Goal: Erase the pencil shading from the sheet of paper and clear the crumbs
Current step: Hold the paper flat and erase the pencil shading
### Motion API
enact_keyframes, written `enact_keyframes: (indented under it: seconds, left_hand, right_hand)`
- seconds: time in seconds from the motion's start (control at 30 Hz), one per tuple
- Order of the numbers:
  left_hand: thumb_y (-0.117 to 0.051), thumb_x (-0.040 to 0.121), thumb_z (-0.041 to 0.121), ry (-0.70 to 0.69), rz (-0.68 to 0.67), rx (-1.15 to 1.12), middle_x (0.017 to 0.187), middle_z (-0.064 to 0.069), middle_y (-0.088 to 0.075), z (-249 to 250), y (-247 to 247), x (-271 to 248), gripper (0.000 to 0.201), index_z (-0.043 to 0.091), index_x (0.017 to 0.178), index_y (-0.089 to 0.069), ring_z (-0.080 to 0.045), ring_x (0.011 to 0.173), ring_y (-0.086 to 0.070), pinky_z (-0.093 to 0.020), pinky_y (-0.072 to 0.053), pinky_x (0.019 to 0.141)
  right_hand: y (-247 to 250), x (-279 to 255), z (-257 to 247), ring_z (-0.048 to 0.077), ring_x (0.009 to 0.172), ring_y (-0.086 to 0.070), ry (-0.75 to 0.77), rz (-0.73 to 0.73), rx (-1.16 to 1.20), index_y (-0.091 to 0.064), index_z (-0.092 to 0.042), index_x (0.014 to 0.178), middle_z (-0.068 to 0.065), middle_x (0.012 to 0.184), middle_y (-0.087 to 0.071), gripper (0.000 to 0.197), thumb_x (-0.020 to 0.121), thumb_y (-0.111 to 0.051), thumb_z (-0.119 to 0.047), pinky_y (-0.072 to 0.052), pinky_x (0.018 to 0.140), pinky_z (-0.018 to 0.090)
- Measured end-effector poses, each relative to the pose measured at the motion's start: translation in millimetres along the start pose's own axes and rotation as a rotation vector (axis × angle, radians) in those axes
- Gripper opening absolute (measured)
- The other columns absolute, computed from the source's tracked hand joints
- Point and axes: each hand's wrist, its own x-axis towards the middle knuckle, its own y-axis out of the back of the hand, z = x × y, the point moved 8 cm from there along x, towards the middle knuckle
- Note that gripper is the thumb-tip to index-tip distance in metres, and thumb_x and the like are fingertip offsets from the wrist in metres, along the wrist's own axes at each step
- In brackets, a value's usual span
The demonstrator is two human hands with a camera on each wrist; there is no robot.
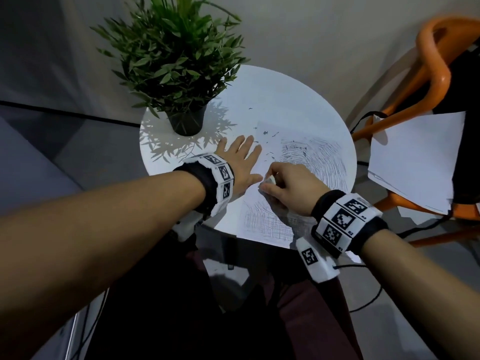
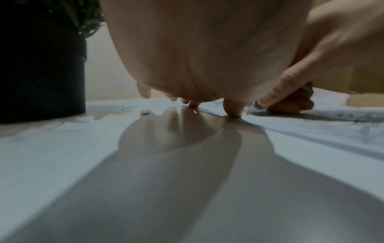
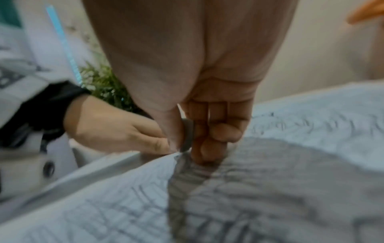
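A white sheet of paper (image 1: 298,157) with pencil shading lies on the round white table (image 1: 272,94). My left hand (image 1: 239,159) lies flat with spread fingers on the sheet's left edge and the table beside it. My right hand (image 1: 283,185) pinches a small white eraser (image 1: 270,181) between thumb and fingers and presses it onto the paper near the left edge. In the right wrist view the eraser (image 3: 188,136) stands on the sheet (image 3: 290,180) at its tip. Dark eraser crumbs (image 1: 267,141) lie scattered on the sheet's upper left part.
A potted green plant (image 1: 181,74) in a dark pot stands at the table's back left, close to my left hand. An orange chair (image 1: 441,74) at the right holds loose white sheets (image 1: 415,162). Cables run on the floor.
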Motion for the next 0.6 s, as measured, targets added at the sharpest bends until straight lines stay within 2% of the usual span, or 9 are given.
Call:
enact_keyframes:
  seconds: [0.07, 0.13, 0.2, 0.27, 0.33, 0.43, 0.5, 0.53, 0.6]
  left_hand:
    - [-0.023, 0.105, 0.052, -0.046, 0.024, 0.092, 0.166, -0.009, 0.015, 4.0, 8.6, 1.8, 0.074, 0.008, 0.158, 0.004, -0.025, 0.153, 0.013, -0.053, 0.002, 0.122]
    - [-0.028, 0.104, 0.051, -0.075, 0.01, 0.088, 0.166, -0.008, 0.015, 5.6, 13.3, 4.2, 0.075, 0.006, 0.158, 0.002, -0.022, 0.153, 0.012, -0.051, 0.002, 0.123]
    - [-0.027, 0.105, 0.051, -0.075, -0.009, 0.018, 0.166, -0.004, 0.017, 3.7, 8.6, 4.8, 0.074, 0.012, 0.158, 0.006, -0.018, 0.153, 0.012, -0.049, 0.002, 0.123]
    - [-0.017, 0.105, 0.054, -0.081, 0.021, -0.002, 0.165, 0.0, 0.02, 2.3, 1.3, 5.4, 0.07, 0.02, 0.158, 0.012, -0.017, 0.153, 0.014, -0.05, 0.005, 0.123]
    - [-0.01, 0.104, 0.054, -0.082, 0.042, 0.008, 0.164, 0.001, 0.023, 1.2, -3.8, 7.8, 0.067, 0.023, 0.157, 0.015, -0.017, 0.152, 0.016, -0.052, 0.007, 0.122]
    - [-0.008, 0.104, 0.054, -0.061, 0.036, 0.007, 0.164, 0.002, 0.024, 0.6, -6.6, 11.6, 0.066, 0.025, 0.157, 0.017, -0.016, 0.152, 0.019, -0.055, 0.008, 0.121]
    - [-0.009, 0.104, 0.055, -0.046, 0.027, 0.013, 0.164, 0.002, 0.025, 0.2, -7.6, 13.3, 0.066, 0.025, 0.156, 0.018, -0.015, 0.151, 0.02, -0.055, 0.009, 0.121]
    - [-0.009, 0.104, 0.055, -0.04, 0.021, 0.018, 0.163, 0.002, 0.026, -0.2, -7.7, 13.6, 0.066, 0.026, 0.156, 0.019, -0.015, 0.151, 0.02, -0.055, 0.01, 0.121]
    - [-0.01, 0.104, 0.054, -0.038, 0.013, 0.023, 0.164, 0.002, 0.025, -0.3, -7.7, 14.5, 0.066, 0.026, 0.157, 0.018, -0.014, 0.151, 0.02, -0.055, 0.01, 0.12]
  right_hand:
    - [1.1, 5.4, -2.2, 0.019, 0.077, -0.052, 0.026, -0.01, -0.148, -0.056, -0.009, 0.099, 0.004, 0.084, -0.063, 0.021, 0.097, -0.058, -0.03, -0.038, 0.067, 0.031]
    - [-3.2, 8.0, -1.3, 0.028, 0.084, -0.057, 0.037, -0.045, -0.189, -0.053, -0.009, 0.099, 0.012, 0.092, -0.064, 0.019, 0.098, -0.056, -0.028, -0.045, 0.072, 0.036]
    - [-7.1, 8.1, -0.9, 0.035, 0.085, -0.059, 0.058, -0.088, -0.215, -0.049, -0.012, 0.095, 0.015, 0.092, -0.064, 0.019, 0.098, -0.056, -0.028, -0.047, 0.073, 0.04]
    - [-5.0, 8.6, -3.5, 0.034, 0.085, -0.059, 0.085, -0.097, -0.27, -0.048, -0.013, 0.093, 0.014, 0.093, -0.065, 0.02, 0.098, -0.055, -0.031, -0.047, 0.071, 0.041]
    - [0.3, 9.7, -8.2, 0.031, 0.079, -0.055, 0.113, -0.072, -0.379, -0.047, -0.013, 0.092, 0.011, 0.088, -0.061, 0.021, 0.1, -0.051, -0.033, -0.042, 0.066, 0.038]
    - [4.6, 7.3, -21.1, 0.02, 0.055, -0.035, 0.118, -0.037, -0.567, -0.046, -0.015, 0.092, 0.001, 0.068, -0.037, 0.018, 0.1, -0.042, -0.03, -0.027, 0.054, 0.032]
    - [4.4, 4.1, -30.3, 0.015, 0.049, -0.026, 0.141, -0.015, -0.647, -0.049, -0.013, 0.095, -0.001, 0.063, -0.029, 0.02, 0.1, -0.037, -0.029, -0.017, 0.047, 0.03]
    - [2.3, 1.7, -34.4, 0.015, 0.048, -0.026, 0.17, -0.018, -0.687, -0.051, -0.012, 0.099, -0.002, 0.061, -0.03, 0.023, 0.1, -0.035, -0.028, -0.016, 0.046, 0.03]
    - [-8.5, -5.3, -40.3, 0.022, 0.05, -0.035, 0.25, -0.09, -0.75, -0.051, -0.011, 0.108, -0.001, 0.061, -0.034, 0.024, 0.1, -0.032, -0.024, -0.024, 0.049, 0.03]
